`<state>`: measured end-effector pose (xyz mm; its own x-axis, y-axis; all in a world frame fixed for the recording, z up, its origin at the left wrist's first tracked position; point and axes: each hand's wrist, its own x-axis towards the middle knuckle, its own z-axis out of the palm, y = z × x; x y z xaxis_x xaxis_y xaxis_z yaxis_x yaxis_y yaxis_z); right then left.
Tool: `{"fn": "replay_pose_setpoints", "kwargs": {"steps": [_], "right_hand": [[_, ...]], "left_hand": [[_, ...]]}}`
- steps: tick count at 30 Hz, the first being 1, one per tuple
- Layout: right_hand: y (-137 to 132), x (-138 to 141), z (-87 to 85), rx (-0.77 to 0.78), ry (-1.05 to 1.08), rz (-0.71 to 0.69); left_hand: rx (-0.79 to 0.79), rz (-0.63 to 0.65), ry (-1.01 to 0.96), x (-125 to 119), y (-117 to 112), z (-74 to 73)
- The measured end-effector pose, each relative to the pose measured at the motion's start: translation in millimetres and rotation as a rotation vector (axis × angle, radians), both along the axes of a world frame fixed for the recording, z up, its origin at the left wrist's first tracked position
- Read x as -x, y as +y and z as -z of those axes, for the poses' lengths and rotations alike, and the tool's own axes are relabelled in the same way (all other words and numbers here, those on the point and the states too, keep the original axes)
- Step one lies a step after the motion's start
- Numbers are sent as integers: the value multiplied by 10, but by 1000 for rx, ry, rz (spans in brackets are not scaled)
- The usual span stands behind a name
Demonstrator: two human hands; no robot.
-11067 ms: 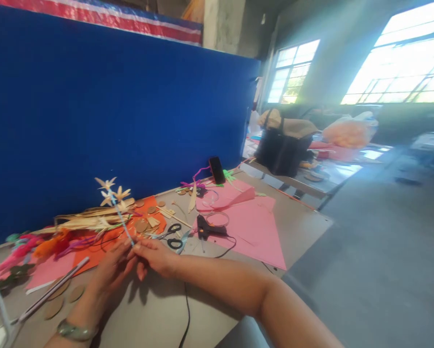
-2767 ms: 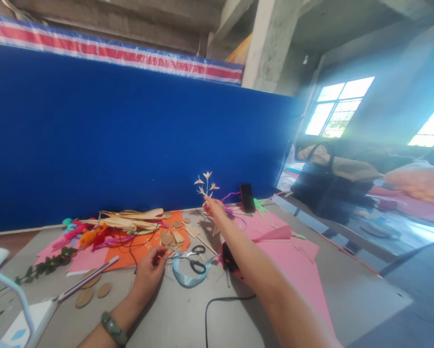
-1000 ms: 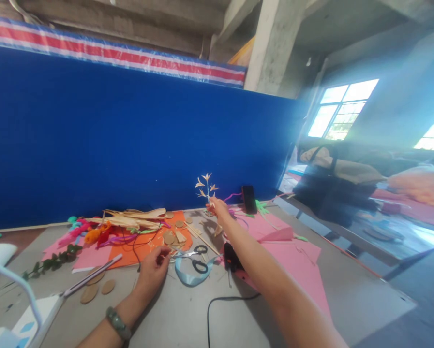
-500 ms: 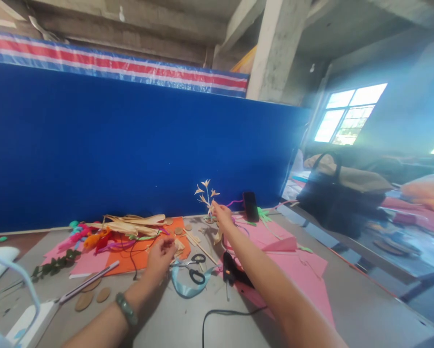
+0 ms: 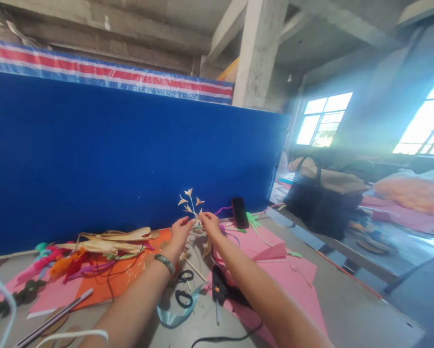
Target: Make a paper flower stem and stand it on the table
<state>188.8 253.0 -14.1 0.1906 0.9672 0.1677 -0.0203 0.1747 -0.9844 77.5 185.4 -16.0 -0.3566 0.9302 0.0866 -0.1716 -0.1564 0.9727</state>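
A small sprig of pale straw flowers (image 5: 190,202) stands upright on a thin stem near the blue partition. My right hand (image 5: 210,223) pinches the stem at its base, arm stretched out over the table. My left hand (image 5: 181,230), with a green bracelet at the wrist, has reached up beside it, fingers closed on the lower stem from the left. Both hands meet at the foot of the sprig.
Black scissors (image 5: 182,290), a light blue ribbon (image 5: 173,314) and a black glue gun (image 5: 219,289) with its cord lie under my arms. Pink paper (image 5: 275,270), orange paper (image 5: 129,270), straw strips (image 5: 111,241) and a dark phone (image 5: 240,212) surround them. Blue partition (image 5: 93,159) behind.
My left hand left the orange paper and went forward to the sprig beside my right hand. The view shifted right and lower.
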Motion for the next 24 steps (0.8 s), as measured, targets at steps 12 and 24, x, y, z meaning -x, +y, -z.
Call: {"fn": "replay_pose_setpoints", "kwargs": {"steps": [12, 24], "right_hand": [[-35, 7, 99, -29, 1, -22], [73, -84, 237, -20, -67, -14]], "left_hand": [[-58, -52, -69, -170, 345, 120], [-21, -28, -225, -181, 328, 147]]}}
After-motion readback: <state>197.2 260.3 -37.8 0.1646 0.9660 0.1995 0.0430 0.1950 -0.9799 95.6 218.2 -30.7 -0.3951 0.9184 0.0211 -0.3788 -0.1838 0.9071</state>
